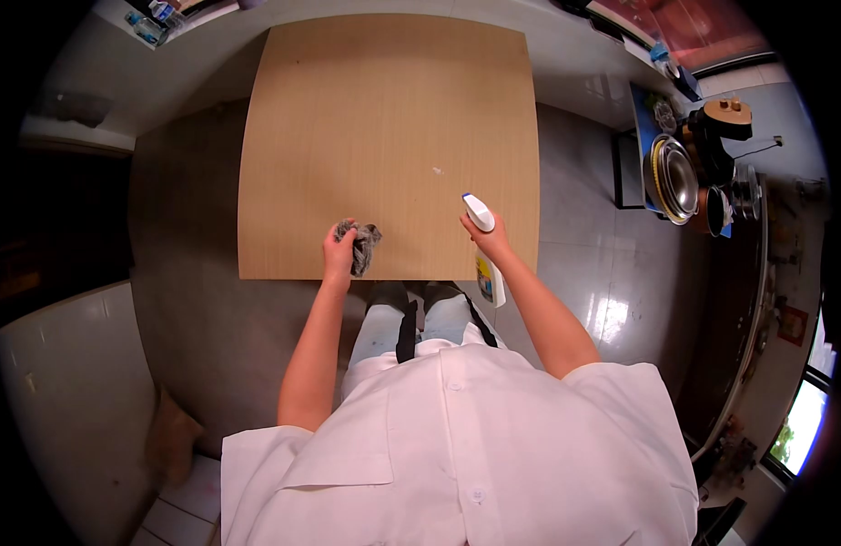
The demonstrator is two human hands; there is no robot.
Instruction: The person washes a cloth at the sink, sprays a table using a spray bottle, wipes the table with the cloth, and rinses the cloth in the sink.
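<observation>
My left hand (339,252) is closed on a crumpled grey cloth (364,247), held over the near edge of a light wooden table (384,118). In my right hand (490,237) is a spray bottle (486,278) with a white trigger head (478,213) and a yellow label. My fingers wrap round its neck, and the nozzle points away from me toward the tabletop. The bottle's body hangs just past the table's front edge. A small whitish spot (438,171) lies on the tabletop beyond the bottle.
At the right, a rack (626,168) carries metal bowls (680,177) and pots (712,209). Bottles stand on a ledge (157,36) at the far left. A white cabinet or appliance (75,391) is at the lower left. Grey tiled floor (584,246) surrounds the table.
</observation>
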